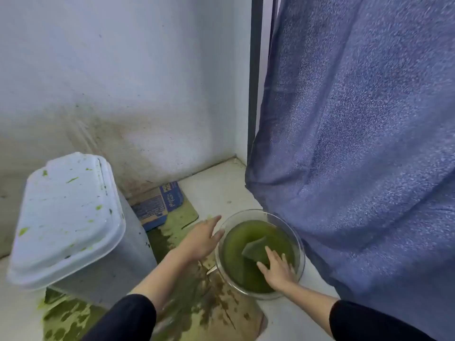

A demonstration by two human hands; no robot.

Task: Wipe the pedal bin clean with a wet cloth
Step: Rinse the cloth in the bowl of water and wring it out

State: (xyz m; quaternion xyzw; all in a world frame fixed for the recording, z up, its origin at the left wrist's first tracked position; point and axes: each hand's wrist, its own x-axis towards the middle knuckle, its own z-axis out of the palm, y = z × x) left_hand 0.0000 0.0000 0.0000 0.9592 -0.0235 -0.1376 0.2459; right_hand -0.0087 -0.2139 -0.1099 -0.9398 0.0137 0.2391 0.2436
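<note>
- Standing at the left against the wall: one pedal bin (71, 222), lid closed and green-spattered.
- Sitting on the floor: one glass bowl (299, 244) of green water, one cloth (254, 249) soaking inside.
- Resting released against the bowl's rim: left hand (200, 239), fingers spread.
- Pressing flat on the cloth: right hand (278, 269), not clenched.

free floor is confined to a pale strip between the pedal bin (73, 222) at left and the blue curtain (357, 143) at right, closed behind by the stained wall (147, 94). the near part of this strip is taken up by a glass bowl (300, 252) of green water, just beside the curtain's folds. the gap between bin and bowl is covered by flattened cardboard (162, 205), low enough to be passed over, and is crossed by the left hand (199, 239). bare floor (216, 190) is left behind the bowl, towards the corner.
</note>
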